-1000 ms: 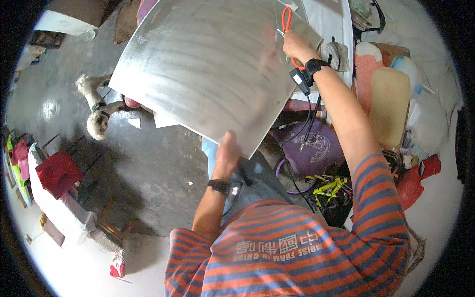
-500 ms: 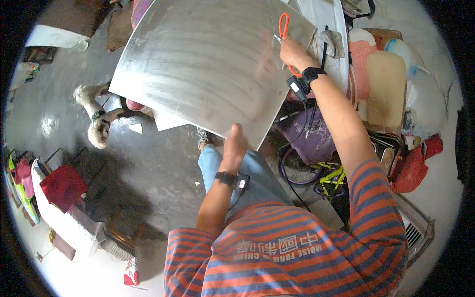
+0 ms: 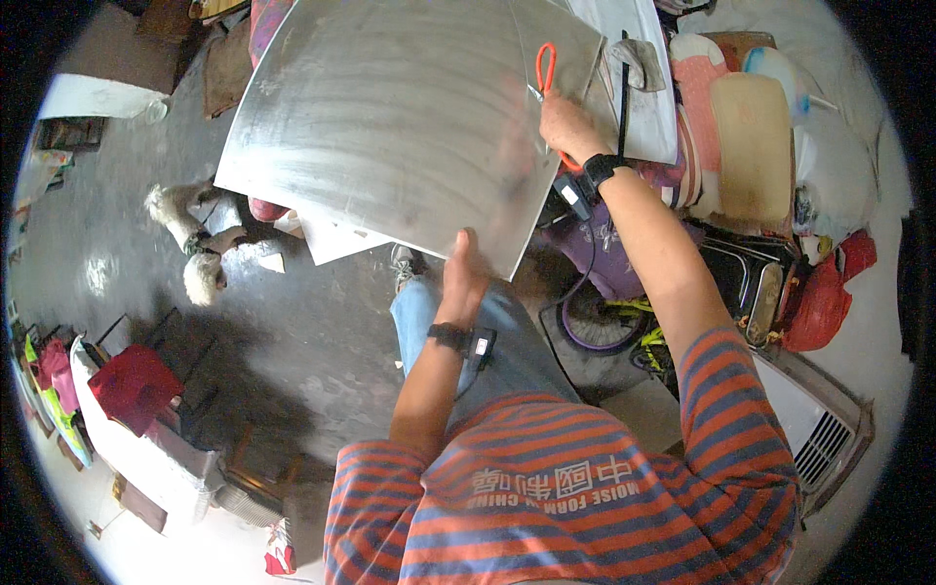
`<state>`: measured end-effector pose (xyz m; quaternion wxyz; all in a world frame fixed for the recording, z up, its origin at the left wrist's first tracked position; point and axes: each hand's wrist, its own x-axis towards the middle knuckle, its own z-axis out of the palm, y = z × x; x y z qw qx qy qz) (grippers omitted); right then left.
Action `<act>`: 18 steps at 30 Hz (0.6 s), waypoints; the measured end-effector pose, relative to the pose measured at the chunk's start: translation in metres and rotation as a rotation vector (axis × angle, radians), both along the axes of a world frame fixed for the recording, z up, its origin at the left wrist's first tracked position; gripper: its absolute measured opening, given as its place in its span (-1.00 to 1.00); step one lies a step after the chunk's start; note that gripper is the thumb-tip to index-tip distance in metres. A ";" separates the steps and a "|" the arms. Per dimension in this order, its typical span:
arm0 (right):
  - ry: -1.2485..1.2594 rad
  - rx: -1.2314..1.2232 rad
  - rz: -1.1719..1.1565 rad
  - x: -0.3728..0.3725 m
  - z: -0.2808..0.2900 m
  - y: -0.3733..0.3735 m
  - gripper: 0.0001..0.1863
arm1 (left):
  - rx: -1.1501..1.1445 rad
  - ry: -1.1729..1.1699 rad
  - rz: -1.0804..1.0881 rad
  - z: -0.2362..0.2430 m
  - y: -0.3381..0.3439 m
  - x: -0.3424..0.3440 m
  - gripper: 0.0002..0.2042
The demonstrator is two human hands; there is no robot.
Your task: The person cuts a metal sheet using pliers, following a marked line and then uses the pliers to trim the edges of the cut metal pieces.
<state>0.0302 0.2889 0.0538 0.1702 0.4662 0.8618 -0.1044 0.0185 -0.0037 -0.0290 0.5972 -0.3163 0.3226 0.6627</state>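
A large shiny grey sheet [image 3: 390, 117] spreads out in front of me, one corner toward my legs. At its near edge my left hand [image 3: 464, 273] is closed, thumb on top and fingers hidden underneath. My right hand [image 3: 568, 125] is closed around a pair of scissors [image 3: 546, 66] with orange handles, over the sheet's right side. One orange loop sticks out beyond this hand, and more orange shows below it. Whether the right fingers also touch the sheet, I cannot tell. White paper-like sheets [image 3: 336, 242] poke out under the near left edge.
A white table [image 3: 648, 127] bearing a grey cloth [image 3: 636, 64] stands under the sheet's right side. Right of it are a cushioned chair [image 3: 749, 146] and a bicycle wheel [image 3: 595, 327]. A dog [image 3: 195, 239] stands on the floor at left, near a covered table [image 3: 146, 444].
My right hand, with the scissors, has shifted slightly left and down, along with the sheet's right part. The dog has lowered its head. The view has shifted a little.
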 end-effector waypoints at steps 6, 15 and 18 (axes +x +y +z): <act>0.024 -0.017 -0.015 0.010 0.010 -0.027 -0.73 | 0.075 -0.016 0.029 0.002 -0.002 -0.003 -0.68; 0.030 -0.023 -0.104 0.029 0.001 -0.054 -0.72 | 0.184 -0.040 0.008 0.007 -0.005 -0.006 -0.49; 0.041 -0.058 -0.116 0.033 0.006 -0.067 -0.68 | 0.120 0.022 0.015 0.005 -0.001 -0.005 -0.50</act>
